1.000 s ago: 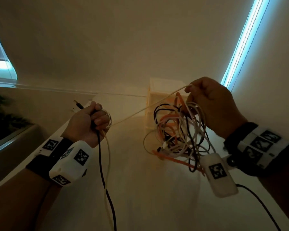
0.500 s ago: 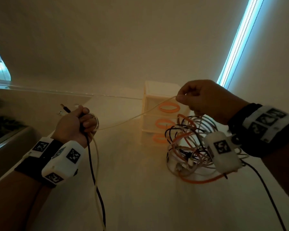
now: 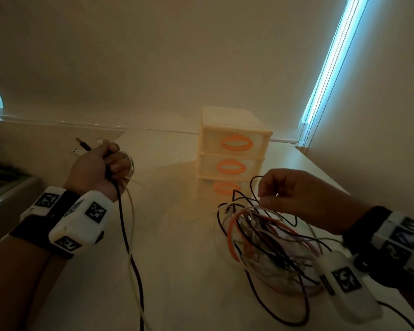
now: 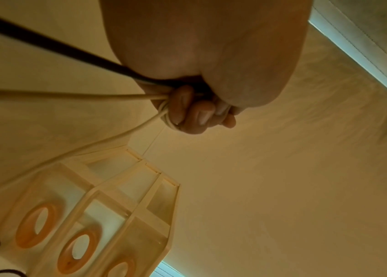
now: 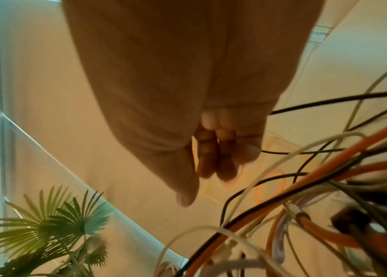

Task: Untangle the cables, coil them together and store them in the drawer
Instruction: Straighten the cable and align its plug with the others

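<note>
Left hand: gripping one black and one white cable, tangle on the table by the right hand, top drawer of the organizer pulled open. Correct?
Not quite. The head view shows all three drawers of the drawer organizer closed, top one included. The rest holds: the left hand grips a black cable and a white cable, and the cable tangle lies on the table by the right hand.
</note>
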`<state>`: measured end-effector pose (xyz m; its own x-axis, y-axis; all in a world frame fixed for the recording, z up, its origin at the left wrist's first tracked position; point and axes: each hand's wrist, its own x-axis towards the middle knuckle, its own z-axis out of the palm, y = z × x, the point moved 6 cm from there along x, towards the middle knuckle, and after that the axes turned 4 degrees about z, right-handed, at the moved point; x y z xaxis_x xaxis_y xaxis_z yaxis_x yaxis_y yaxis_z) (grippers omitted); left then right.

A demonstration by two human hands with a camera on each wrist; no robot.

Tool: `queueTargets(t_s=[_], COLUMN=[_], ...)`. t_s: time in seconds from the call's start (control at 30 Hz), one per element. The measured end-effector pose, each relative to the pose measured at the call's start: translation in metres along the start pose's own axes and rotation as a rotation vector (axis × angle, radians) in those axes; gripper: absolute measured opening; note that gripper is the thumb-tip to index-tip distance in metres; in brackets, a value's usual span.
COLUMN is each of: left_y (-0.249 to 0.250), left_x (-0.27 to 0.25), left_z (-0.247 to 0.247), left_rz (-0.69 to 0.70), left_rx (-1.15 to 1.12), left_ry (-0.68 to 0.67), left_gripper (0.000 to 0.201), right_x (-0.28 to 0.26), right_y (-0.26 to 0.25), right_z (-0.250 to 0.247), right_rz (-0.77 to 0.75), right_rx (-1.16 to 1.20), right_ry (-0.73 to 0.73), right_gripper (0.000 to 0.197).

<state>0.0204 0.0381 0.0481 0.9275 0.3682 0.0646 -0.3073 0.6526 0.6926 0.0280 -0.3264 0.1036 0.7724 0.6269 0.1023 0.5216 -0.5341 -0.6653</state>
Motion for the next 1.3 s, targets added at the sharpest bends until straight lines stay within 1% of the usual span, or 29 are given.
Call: queueTargets(t_s=[0.03,0.1,0.13,0.17,0.27,0.33,0.5,0.53,0.6,0.67,0.7,0.8,0.87,0.93,1.03,1.07,1.13,1.2,1.23,1.27,1.3], left_y=[-0.001,-0.003,-0.003,-0.004,-0.007,-0.008,-0.012,-0.013,-0.015,-0.017,-0.017,-0.018,-0.019,-0.019,-0.019,-0.019,-0.020,-0.020,-0.020,-0.020,-0.020], left_x=[0.001,0.002,0.002,0.002,0.001,-0.001,-0.001,-0.001,-0.002,-0.001,-0.001,0.000,0.001,0.001,0.000,0.000,0.000,0.000,0.000,0.000,0.000], left_z=[0.000,0.000,0.000,0.000,0.002,0.003,0.003,0.002,0.001,0.000,-0.001,-0.002,-0.003,-0.004,-0.003,-0.003,-0.002,-0.002,-0.002,-0.003,-0.002], left_rz=[-0.001,0.003,0.007,0.009,-0.004,-0.007,-0.014,-0.018,-0.030,-0.036,-0.040,-0.048,-0.046,-0.046,-0.045,-0.042,-0.036,-0.034,-0.035,-0.035,-0.034], left_rx=[0.002,0.008,0.013,0.018,0.026,0.027,0.040,0.044,0.055,0.059,0.056,0.048,0.050,0.052,0.053,0.059,0.077,0.090,0.096,0.101,0.103], left_ry=[-0.005,-0.011,-0.013,-0.017,-0.026,-0.024,-0.010,-0.009,-0.008,-0.002,0.004,0.012,0.021,0.027,0.031,0.034,0.032,0.026,0.027,0.029,0.030], left_gripper=[0.042,0.042,0.042,0.042,0.042,0.043,0.044,0.045,0.045,0.045,0.045,0.045,0.044,0.044,0.045,0.045,0.044,0.043,0.043,0.044,0.044], right_x=[-0.007,-0.018,-0.020,-0.021,-0.015,-0.010,-0.003,-0.003,-0.002,-0.002,-0.001,0.000,0.003,0.007,0.012,0.013,0.011,0.012,0.014,0.016,0.019], right_y=[0.000,0.003,0.007,0.011,0.018,0.018,0.016,0.015,0.010,-0.002,-0.009,-0.031,-0.036,-0.034,-0.028,-0.028,-0.036,-0.047,-0.050,-0.052,-0.052], right_z=[-0.001,0.010,0.018,0.024,0.040,0.049,0.062,0.062,0.055,0.041,0.030,0.001,-0.014,-0.024,-0.028,-0.030,-0.034,-0.037,-0.039,-0.043,-0.049], right_rz=[0.001,0.042,0.064,0.078,0.102,0.104,0.056,0.063,0.095,0.080,0.041,-0.138,-0.226,-0.277,-0.301,-0.318,-0.426,-0.517,-0.521,-0.524,-0.516], right_rx=[-0.016,-0.095,-0.155,-0.208,-0.285,-0.323,-0.419,-0.419,-0.345,-0.262,-0.264,-0.284,-0.182,-0.096,-0.049,-0.078,-0.256,-0.592,-0.781,-0.909,-0.918], right_ry=[0.015,-0.072,-0.114,-0.122,-0.095,-0.110,-0.116,-0.121,-0.114,-0.066,-0.023,0.153,0.279,0.404,0.463,0.492,0.604,0.676,0.692,0.710,0.706], right_gripper=[0.008,0.004,0.006,0.008,0.010,0.011,0.015,0.017,0.017,0.015,0.013,0.007,0.009,0.012,0.005,0.001,0.008,0.012,0.013,0.011,0.009])
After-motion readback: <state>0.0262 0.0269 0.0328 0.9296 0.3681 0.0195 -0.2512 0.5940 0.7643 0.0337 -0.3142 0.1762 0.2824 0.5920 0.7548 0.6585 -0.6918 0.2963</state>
